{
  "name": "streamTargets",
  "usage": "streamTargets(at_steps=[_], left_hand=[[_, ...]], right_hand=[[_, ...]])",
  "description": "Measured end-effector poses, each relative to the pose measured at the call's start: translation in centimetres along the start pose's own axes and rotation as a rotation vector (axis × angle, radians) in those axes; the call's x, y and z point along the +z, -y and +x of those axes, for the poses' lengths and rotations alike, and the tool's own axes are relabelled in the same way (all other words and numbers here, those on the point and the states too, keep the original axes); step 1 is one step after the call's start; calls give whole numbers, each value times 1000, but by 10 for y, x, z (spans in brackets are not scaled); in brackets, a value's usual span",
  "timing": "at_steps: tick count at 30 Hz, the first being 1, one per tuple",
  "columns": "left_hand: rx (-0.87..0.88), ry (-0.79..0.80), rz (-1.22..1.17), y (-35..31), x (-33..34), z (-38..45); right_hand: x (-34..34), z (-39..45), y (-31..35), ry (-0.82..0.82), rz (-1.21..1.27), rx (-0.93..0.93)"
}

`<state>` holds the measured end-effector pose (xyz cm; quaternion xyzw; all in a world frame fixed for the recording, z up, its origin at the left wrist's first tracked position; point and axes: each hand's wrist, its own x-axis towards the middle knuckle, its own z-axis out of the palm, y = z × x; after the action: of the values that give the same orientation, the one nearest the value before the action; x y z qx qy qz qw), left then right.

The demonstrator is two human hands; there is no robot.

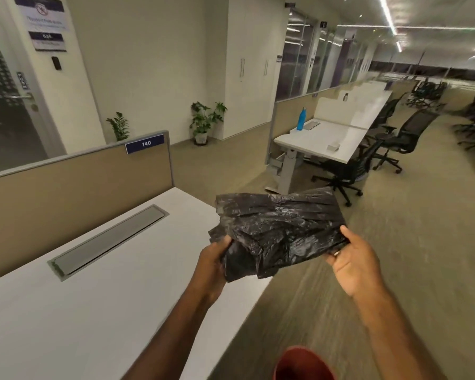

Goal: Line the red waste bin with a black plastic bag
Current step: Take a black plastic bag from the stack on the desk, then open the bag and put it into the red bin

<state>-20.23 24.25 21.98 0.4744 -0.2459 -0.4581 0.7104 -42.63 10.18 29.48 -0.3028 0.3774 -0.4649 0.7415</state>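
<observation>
A: Head view, item one?
B: Black plastic bag (279, 231), crumpled, held in the air between both hands. Left hand (213, 266) grips its lower left edge; right hand (351, 263) pinches its right edge, thumb on top.
A: Item two?
B: Red waste bin (303, 364), on the floor below the right forearm, well apart from the bag. White desk (66, 311) beneath the left arm.
</observation>
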Motion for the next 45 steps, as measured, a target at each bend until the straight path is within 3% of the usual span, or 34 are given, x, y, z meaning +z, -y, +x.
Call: streamTargets(at_steps=[7,10,13,18,21,31,40,45], left_hand=[[123,-19,89,-4,81,-12],[113,-36,96,7,113,-14],[124,-25,189,23,142,-12],[95,20,307,50,177,-12],[67,28,340,63,185,-17],[50,-149,524,72,127,-39],[-25,-197,694,130,60,-65],[-18,-247,822,155,50,-62]], right_hand=[[-71,23,11,-70,-130,132],[-100,24,28,-132,-332,-83],[-114,16,50,87,-531,-282],[-118,7,60,428,-798,-137],[-125,13,49,502,-825,-16],[-153,31,54,178,-669,-128],[-149,33,58,42,-543,-221],[-143,34,42,18,-643,-242]])
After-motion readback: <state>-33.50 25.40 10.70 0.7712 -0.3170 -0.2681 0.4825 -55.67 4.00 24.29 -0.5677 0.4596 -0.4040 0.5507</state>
